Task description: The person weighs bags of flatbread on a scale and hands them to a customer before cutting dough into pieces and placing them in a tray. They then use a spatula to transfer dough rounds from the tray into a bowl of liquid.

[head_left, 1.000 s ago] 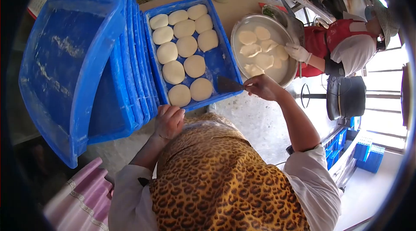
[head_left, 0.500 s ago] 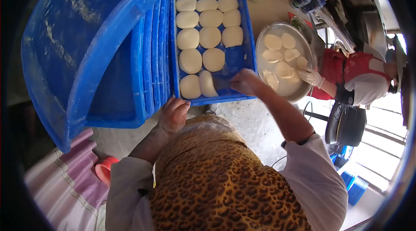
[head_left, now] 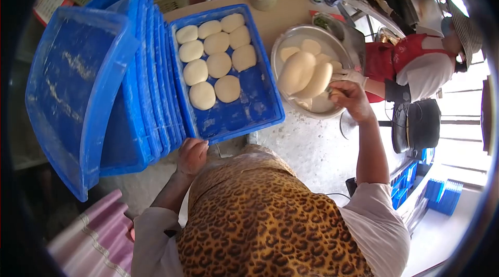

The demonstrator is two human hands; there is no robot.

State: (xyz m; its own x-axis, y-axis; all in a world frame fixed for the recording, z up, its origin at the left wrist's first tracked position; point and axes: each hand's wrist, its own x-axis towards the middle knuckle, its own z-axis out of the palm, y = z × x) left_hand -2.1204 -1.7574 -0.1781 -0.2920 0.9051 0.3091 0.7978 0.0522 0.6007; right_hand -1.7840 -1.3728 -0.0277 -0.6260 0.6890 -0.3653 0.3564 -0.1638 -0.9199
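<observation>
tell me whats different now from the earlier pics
The right hand moved rightward from the blue tray to the metal basin, bringing two dough rounds from the tray's near end over it. The left hand stayed at the tray's near-left corner; eleven rounds remain inside.

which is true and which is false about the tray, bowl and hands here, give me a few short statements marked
1. Two dough pieces are over the bowl. True.
2. The right hand is over the middle of the tray. False: it is by the bowl's rim.
3. A co-worker's gloved hand is at the bowl. True.
4. The tray is filled with dough to its near edge. False: its near end is bare.
5. The left hand is inside the bowl. False: it is at the tray's near left corner.
</observation>
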